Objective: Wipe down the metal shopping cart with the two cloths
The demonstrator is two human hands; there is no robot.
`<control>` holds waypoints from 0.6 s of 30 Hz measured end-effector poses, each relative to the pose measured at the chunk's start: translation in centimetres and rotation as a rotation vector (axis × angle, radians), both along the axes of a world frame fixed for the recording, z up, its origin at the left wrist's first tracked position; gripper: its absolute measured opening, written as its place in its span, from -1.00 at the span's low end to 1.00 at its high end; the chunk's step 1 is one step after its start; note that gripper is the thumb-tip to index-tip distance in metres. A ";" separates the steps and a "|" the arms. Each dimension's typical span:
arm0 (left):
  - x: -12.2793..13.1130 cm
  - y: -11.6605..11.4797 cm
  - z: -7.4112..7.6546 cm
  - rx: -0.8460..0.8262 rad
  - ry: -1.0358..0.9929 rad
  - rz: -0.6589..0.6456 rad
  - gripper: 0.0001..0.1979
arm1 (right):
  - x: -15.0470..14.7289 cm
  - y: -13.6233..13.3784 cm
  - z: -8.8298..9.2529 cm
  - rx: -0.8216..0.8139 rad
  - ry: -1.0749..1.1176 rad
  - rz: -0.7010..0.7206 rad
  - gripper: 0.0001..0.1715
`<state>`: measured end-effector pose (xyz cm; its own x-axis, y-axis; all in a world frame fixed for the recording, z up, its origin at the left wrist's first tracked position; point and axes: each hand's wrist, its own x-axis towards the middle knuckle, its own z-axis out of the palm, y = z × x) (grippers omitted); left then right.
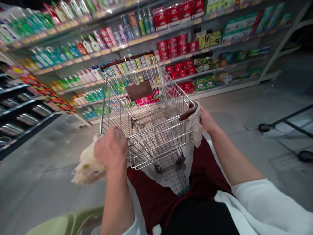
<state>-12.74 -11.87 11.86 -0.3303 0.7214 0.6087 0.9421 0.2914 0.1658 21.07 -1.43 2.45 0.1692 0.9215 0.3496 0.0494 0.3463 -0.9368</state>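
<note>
A wire shopping cart point(161, 130) with brown plastic trim stands before me, its basket holding nothing that I can see. At the cart's near left corner my left hand point(112, 148) is closed in a fist around a dirty cream-coloured cloth point(89, 164), whose loose end hangs out to the left. A second pale cloth point(195, 125) drapes over the near right corner by the brown grip point(187, 112). My right hand point(207, 120) grasps that cloth from its outer side; its fingertips are hidden behind the cloth and the corner.
Store shelves point(146, 36) with bottles, red tubs and boxes run behind the cart. Metal containers sit on a dark rack point(26, 122) at left. A green plastic object point(61, 225) is at the lower left. A wheeled black frame point(288, 124) stands on the right.
</note>
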 end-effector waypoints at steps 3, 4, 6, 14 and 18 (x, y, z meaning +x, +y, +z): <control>0.4 -0.2 -0.1 -0.048 0.052 0.105 -0.51 | 0.0 -2.6 -3.7 -0.129 0.086 -0.057 -0.52; 0.3 -0.4 -0.1 -0.061 0.067 0.113 -0.51 | 0.1 -3.4 -4.4 -0.149 0.097 -0.091 -0.54; 0.0 -0.9 -0.1 -0.087 0.111 0.115 -0.51 | 0.4 -4.5 -4.4 -0.132 0.117 -0.215 -0.60; -0.4 -1.3 -0.4 -0.091 0.278 0.127 -0.50 | -2.2 -3.9 8.0 0.525 -0.401 -0.498 -0.70; -0.8 -1.3 -0.5 -0.104 0.221 0.105 -0.53 | -4.4 -1.7 11.8 0.324 -0.940 -0.210 -0.72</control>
<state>-13.58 -13.21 11.34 -0.2738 0.7527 0.5988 0.9160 0.3939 -0.0763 16.72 -3.18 14.26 -0.1555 0.7418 0.6523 0.8069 0.4764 -0.3493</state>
